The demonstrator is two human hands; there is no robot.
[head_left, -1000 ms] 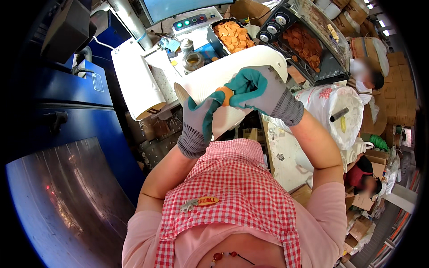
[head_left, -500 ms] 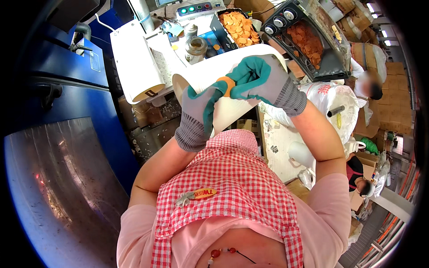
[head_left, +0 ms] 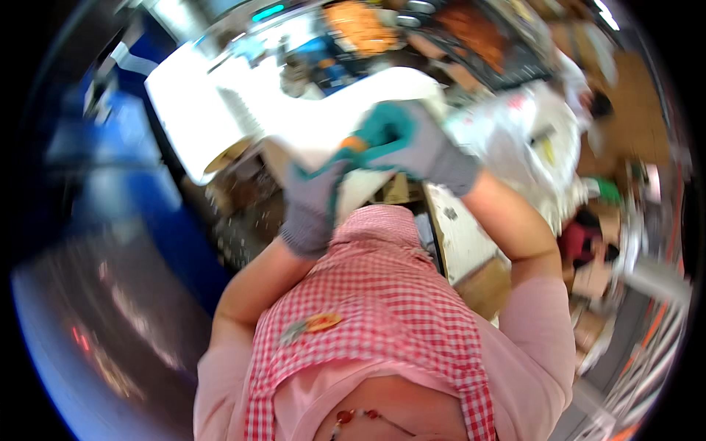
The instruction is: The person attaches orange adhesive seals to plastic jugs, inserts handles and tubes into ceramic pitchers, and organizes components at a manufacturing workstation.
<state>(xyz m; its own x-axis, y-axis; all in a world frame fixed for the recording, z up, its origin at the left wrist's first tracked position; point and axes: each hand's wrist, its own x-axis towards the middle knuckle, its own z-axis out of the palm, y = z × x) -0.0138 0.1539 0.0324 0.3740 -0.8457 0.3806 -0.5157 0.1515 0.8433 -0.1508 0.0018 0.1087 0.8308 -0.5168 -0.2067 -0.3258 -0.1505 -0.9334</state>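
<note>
Both my hands wear grey knit gloves with green coated palms and fingers. They meet in front of me over a curved white sheet (head_left: 316, 121). Between their fingertips sits a small orange disc (head_left: 355, 143), mostly covered and smeared by motion. My left hand (head_left: 318, 195) is closed on its left side, thumb and fingers pressed together. My right hand (head_left: 415, 143) is closed too, pinching the disc from the right with curled fingers. Beyond the sheet, a black tray (head_left: 329, 37) holds many similar orange discs (head_left: 360, 28).
A white roll-like piece (head_left: 184, 103) lies at the left, beside blue machinery (head_left: 132, 140). At the far right a dark oven-like box (head_left: 526, 70) holds reddish-brown discs. A white plastic sack (head_left: 507, 125) stands right of my hands. Other people (head_left: 585, 235) are farther right.
The whole view has shifted and blurred, with the tray and box now nearer the upper edge. Both hands still hold the orange disc together, in nearly the same pose.
</note>
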